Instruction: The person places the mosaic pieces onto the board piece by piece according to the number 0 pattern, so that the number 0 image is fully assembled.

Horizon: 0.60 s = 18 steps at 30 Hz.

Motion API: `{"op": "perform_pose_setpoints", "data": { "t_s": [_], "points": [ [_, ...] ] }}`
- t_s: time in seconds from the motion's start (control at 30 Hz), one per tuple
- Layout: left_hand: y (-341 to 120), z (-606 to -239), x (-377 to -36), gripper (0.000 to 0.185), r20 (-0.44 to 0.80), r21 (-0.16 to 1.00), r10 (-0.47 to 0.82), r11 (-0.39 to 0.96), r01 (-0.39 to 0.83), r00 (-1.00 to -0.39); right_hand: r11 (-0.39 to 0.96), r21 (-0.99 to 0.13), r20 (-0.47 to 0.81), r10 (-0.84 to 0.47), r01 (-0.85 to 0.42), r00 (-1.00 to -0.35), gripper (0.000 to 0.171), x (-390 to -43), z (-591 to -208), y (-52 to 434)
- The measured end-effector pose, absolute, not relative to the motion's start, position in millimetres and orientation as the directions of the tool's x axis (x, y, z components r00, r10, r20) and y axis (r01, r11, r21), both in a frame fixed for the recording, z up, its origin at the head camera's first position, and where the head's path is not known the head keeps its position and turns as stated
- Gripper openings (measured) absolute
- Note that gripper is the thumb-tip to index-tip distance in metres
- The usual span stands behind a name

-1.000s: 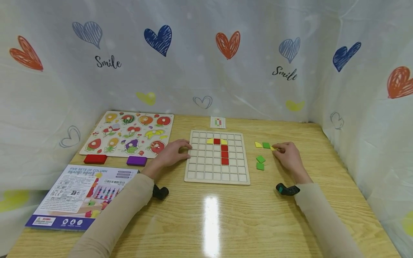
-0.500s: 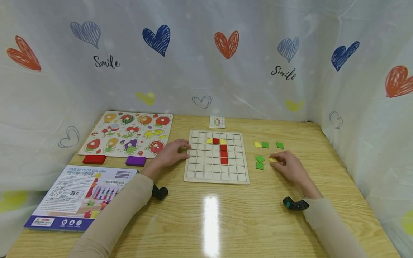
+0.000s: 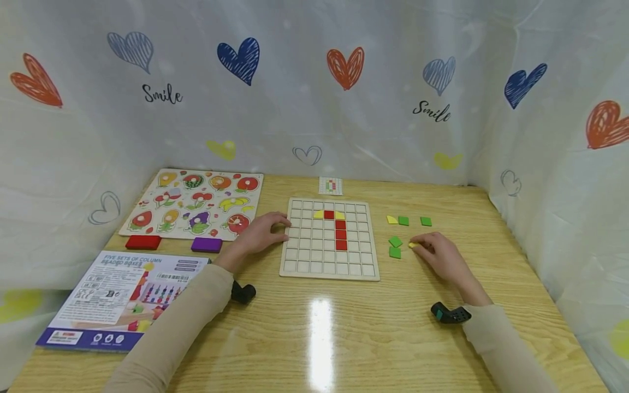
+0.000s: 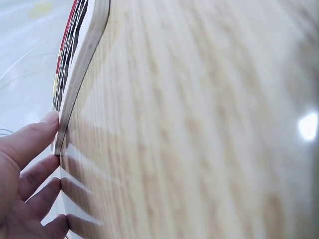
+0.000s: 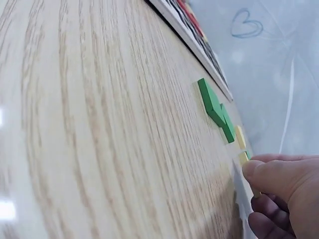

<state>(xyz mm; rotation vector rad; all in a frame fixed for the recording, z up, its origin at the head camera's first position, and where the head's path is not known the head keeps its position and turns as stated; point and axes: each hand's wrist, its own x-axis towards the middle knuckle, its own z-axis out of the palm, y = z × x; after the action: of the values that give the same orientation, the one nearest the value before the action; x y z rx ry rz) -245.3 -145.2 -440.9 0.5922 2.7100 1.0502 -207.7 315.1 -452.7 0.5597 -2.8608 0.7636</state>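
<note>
- Left hand (image 3: 256, 236) rests with loosely straight fingers against the grid board's (image 3: 330, 273) left edge on the table (image 3: 314, 327), steadying it; nothing is gripped
- Right hand (image 3: 437, 252), grip closed, pinches a yellow tile (image 3: 413, 245) beside the green tiles (image 3: 395, 246); likely a pick-up step, and next it needs lifting to a free cell

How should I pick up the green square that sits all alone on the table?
Pinch the lone green square by two opposite edges, coming straight down from above. It lies flat and thin on the table, with free space all around, so probably only its edges give fingertips any hold.
</note>
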Motion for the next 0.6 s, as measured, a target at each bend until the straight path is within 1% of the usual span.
{"op": "perform_pose_setpoints", "data": {
  "t_s": [0.13, 0.23, 0.43, 0.53, 0.6],
  "points": [
    [-145.8, -440.9, -245.1, 0.033, -0.019, 0.681, 0.423, 0.669, 0.298, -0.906, 0.786, -0.473, 0.248, -0.315, -0.399, -0.916, 0.020, -208.6, -448.2, 303.7],
    [-146.4, -440.4, -244.6, 0.033, -0.021, 0.677, 0.419, 0.674, 0.295, -0.908, 0.751, -0.512, 0.242, -0.340, -0.417, -0.909, 0.020, -209.0, -444.5, 286.7],
    [-146.4, -439.8, -244.4, 0.034, -0.028, 0.679, 0.415, 0.675, 0.287, -0.910, 0.652, -0.567, 0.200, -0.483, -0.503, -0.852, 0.019, -205.5, -441.7, 241.0],
    [-146.1, -440.4, -245.2, 0.033, -0.028, 0.677, 0.418, 0.676, 0.290, -0.908, 0.612, -0.602, 0.155, -0.540, -0.513, -0.827, 0.019, -202.8, -441.6, 220.4],
    [-146.0, -440.9, -245.9, 0.033, -0.027, 0.676, 0.419, 0.676, 0.292, -0.907, 0.600, -0.606, 0.133, -0.570, -0.522, -0.810, 0.019, -202.7, -442.6, 208.8]
  ]
}}
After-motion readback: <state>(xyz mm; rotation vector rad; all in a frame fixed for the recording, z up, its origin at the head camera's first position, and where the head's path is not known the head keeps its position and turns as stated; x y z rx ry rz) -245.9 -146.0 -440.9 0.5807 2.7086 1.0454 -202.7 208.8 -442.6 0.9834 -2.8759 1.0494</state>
